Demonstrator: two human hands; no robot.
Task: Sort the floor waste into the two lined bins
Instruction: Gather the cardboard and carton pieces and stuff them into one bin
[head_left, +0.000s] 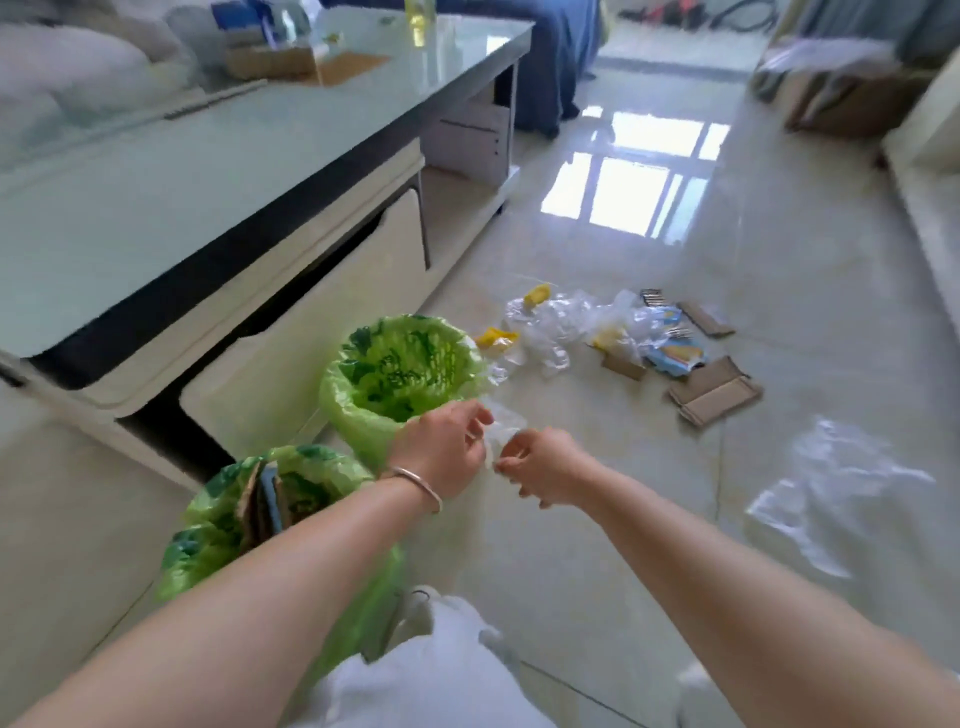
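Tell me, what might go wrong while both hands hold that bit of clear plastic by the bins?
The clear plastic scrap, pinched between left hand and right hand, hangs beside the far bin, so it might drop outside. It could also wrongly join the cardboard in the near bin.

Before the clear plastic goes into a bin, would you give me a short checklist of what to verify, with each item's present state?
1. Both hands on the piece: left hand and right hand pinch the clear plastic: ok.
2. Far bin open with room inside: ok.
3. Near bin holds cardboard, so plastic belongs elsewhere: ok.
4. Piece positioned over the far bin: not ok, it is beside the rim.
5. Plastic free of other waste: cannot tell.
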